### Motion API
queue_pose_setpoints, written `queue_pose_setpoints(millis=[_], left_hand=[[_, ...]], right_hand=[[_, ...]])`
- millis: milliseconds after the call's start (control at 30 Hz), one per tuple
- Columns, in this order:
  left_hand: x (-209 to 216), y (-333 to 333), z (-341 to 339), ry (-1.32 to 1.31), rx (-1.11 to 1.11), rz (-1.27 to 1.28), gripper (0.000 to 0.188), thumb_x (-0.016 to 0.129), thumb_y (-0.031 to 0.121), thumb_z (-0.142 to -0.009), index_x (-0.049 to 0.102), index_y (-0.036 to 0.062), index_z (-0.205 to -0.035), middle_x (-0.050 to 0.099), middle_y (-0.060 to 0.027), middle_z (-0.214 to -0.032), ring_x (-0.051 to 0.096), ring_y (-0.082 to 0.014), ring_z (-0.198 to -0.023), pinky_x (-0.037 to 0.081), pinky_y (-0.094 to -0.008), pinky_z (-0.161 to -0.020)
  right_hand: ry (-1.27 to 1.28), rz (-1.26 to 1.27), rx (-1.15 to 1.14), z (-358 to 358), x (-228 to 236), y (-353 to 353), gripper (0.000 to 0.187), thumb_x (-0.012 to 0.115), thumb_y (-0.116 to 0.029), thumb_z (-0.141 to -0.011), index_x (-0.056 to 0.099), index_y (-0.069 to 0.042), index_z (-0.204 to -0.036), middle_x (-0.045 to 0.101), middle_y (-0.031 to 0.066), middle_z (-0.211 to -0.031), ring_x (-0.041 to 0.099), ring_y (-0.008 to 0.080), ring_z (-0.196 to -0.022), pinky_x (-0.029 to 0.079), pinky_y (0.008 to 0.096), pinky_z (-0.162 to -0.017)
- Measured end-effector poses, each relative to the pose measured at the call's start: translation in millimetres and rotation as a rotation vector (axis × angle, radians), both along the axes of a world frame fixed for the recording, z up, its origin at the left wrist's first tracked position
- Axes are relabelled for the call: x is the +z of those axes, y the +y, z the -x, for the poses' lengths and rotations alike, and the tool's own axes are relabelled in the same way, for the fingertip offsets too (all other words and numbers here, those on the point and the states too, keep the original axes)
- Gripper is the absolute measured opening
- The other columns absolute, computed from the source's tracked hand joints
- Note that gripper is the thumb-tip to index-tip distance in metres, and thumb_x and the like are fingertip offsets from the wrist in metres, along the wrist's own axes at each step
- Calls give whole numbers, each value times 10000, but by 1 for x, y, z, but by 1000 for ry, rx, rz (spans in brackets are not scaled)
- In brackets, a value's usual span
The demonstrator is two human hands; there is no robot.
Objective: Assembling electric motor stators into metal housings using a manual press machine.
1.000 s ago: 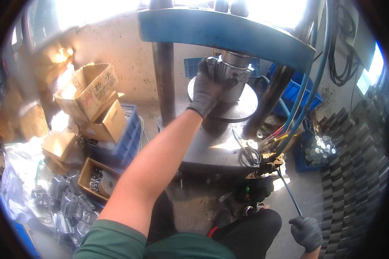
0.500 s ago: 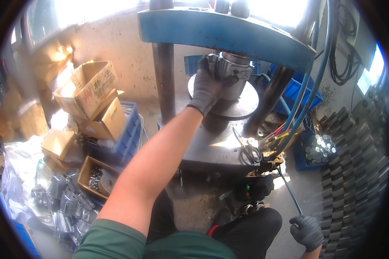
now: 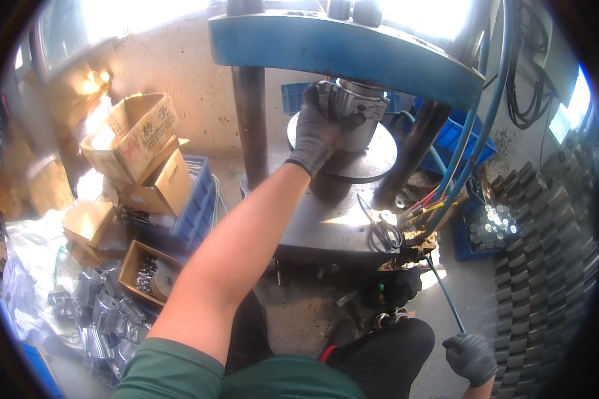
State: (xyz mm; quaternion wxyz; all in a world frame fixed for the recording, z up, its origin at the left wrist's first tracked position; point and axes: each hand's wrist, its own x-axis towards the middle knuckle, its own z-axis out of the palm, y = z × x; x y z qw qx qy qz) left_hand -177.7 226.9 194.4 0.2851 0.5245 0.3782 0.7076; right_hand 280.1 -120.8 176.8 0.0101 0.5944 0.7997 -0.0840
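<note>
My left hand (image 3: 318,132), in a dark grey glove, is wrapped round the left side of a finned metal motor housing (image 3: 367,108). The housing stands upright above a round steel plate (image 3: 373,166), under the blue crossbeam (image 3: 346,50) of a press. The palm and the thumb's far side hide part of the housing. At the lower right, my gloved right hand (image 3: 470,359) is closed on the end of a thin lever rod (image 3: 447,296), which slants up toward the press's base.
Scissors (image 3: 381,233) lie on the press bed (image 3: 306,226). To the left are cardboard boxes (image 3: 130,143), a blue crate (image 3: 196,216) and loose finned housings (image 3: 106,312). Stacked metal parts (image 3: 539,266) and a blue bin of small discs (image 3: 479,249) stand at the right; hoses (image 3: 476,133) hang beside the press.
The view has shifted very slightly. Both hands keep their holds on the motor housing and the lever rod.
</note>
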Motion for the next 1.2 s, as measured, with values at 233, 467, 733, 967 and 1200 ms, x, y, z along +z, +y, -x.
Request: queue_pose_setpoints(millis=[233,467,733,967,1200], left_hand=[[0,-6,0,26,-25,37,1088,985,249,-766,278,19,-1561,562,-130,-1444,576,-233,-1323,469,-328,-1140],[1,-6,1,15,-24,27,1124,992,232,-754,266,0,-1580,550,-136,-1456,574,-235,-1325,470,-324,-1146],[-3,0,0,-44,-40,2,1177,1001,205,-729,243,-7,-1604,533,-150,-1487,570,-249,-1338,485,-330,-1146],[-2,-1,-2,-23,-1,-5,1188,977,120,-738,216,38,-1645,493,-159,-1488,566,-254,-1339,548,-364,-1115],[5,-14,-4,-40,-35,31,1270,1009,257,-730,173,-20,-1645,508,-160,-1545,528,-259,-1412,439,-322,-1193]], right_hand=[[37,-17,-13,3,2,0,171,698,-96,-819,809,-78,-948,783,151,-916,749,369,-836,609,453,-810],[123,-82,-16,0,0,0,178,703,-88,-820,812,-78,-960,783,146,-909,749,368,-835,608,454,-808],[115,-30,15,0,0,-1,172,710,-69,-815,802,-57,-961,782,157,-911,752,369,-826,613,446,-798],[115,-88,-11,-1,0,0,183,701,-65,-815,801,-65,-969,776,159,-893,750,375,-813,613,444,-789],[101,-53,8,-3,-1,1,186,705,-73,-824,806,-83,-980,783,144,-896,754,370,-822,611,445,-786]])
